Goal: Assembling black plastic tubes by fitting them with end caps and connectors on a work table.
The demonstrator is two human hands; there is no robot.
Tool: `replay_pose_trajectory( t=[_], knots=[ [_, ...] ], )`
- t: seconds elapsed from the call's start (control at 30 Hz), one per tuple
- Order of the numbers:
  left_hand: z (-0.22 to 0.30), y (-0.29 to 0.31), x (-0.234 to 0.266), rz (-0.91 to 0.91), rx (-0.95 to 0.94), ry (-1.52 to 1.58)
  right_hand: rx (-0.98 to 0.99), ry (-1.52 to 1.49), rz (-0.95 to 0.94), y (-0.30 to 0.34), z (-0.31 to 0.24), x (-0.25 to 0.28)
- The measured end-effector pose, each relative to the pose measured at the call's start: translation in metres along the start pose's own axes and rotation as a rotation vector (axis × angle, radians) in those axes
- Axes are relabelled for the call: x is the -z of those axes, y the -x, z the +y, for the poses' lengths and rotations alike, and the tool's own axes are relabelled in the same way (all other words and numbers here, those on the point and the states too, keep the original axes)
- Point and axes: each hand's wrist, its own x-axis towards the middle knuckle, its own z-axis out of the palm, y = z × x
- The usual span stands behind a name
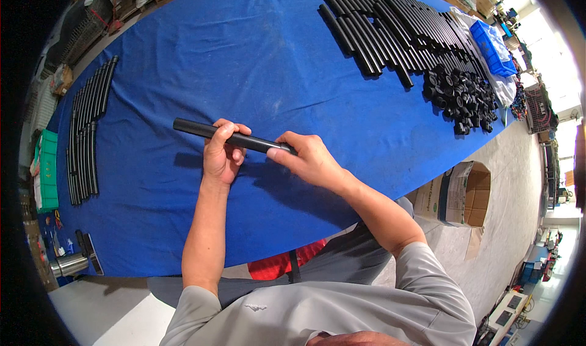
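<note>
A black tube (196, 127) is held nearly level above the blue cloth, its left end slightly higher. My left hand (222, 154) wraps round its middle from below, with fingers and thumb closed on it. At the tube's right end, my right hand (310, 159) grips it between thumb and fingers. A slight collar-like edge shows beside the right fingertips; whether a separate cap sits there is hidden by the hand. Shadows of the tube and hands fall on the cloth just below.
Many black tubes (360, 38) lie in rows at the far right, beside a heap of black caps (461, 99). More tubes (88, 126) lie at the left. A blue bin (492, 48), a green bin (47, 170) and an open cardboard box (455, 193) stand around the blue-covered table (201, 53).
</note>
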Motion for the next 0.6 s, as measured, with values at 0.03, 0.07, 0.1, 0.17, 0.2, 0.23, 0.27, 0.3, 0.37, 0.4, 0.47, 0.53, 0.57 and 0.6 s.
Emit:
replay_pose_trajectory(
  t=[0.03, 0.07, 0.1, 0.17, 0.2, 0.23, 0.27, 0.3, 0.37, 0.4, 0.47, 0.53, 0.57, 0.6],
  knots=[
    [0.001, 0.0, 0.001, 0.001, -0.001, -0.001, 0.001, -0.001, -0.001, -0.002, -0.002, 0.001],
    [0.0, 0.0, 0.002, -0.004, 0.002, -0.003, -0.133, -0.182, -0.053, -0.003, -0.002, 0.002],
    [-0.001, 0.0, 0.002, -0.008, 0.006, -0.004, -0.267, -0.363, -0.105, -0.003, -0.002, 0.002],
    [-0.001, 0.0, 0.001, 0.011, 0.007, 0.007, -0.154, -0.277, -0.022, -0.001, 0.004, -0.004],
    [-0.001, -0.001, 0.0, 0.029, 0.009, 0.017, 0.155, 0.026, 0.144, -0.001, 0.009, -0.006],
    [-0.001, -0.001, -0.001, 0.027, 0.009, 0.018, 0.461, 0.333, 0.307, -0.001, 0.013, -0.007],
    [-0.001, -0.001, -0.001, 0.031, 0.005, 0.02, 0.447, 0.422, 0.237, 0.002, 0.012, -0.004],
    [-0.002, -0.002, 0.0, 0.035, 0.001, 0.023, 0.447, 0.421, 0.236, 0.002, 0.013, -0.004],
    [-0.001, -0.001, 0.001, 0.016, -0.001, 0.016, 0.313, 0.207, 0.135, 0.0, 0.01, -0.005],
    [-0.001, -0.001, 0.002, -0.003, -0.004, 0.008, 0.314, 0.207, 0.135, -0.001, 0.006, -0.003],
    [-0.001, -0.001, 0.003, -0.008, 0.002, 0.003, -0.242, -0.257, -0.154, -0.003, -0.002, 0.004],
    [0.0, 0.0, 0.003, -0.013, 0.008, -0.002, -0.037, -0.074, -0.022, 0.001, 0.002, 0.0],
    [0.0, 0.0, 0.001, 0.016, 0.013, 0.011, 0.167, 0.11, 0.112, 0.002, 0.006, -0.002],
    [0.0, 0.0, 0.0, 0.045, 0.018, 0.024, 0.353, 0.193, 0.208, 0.001, 0.011, -0.004]
  ],
)
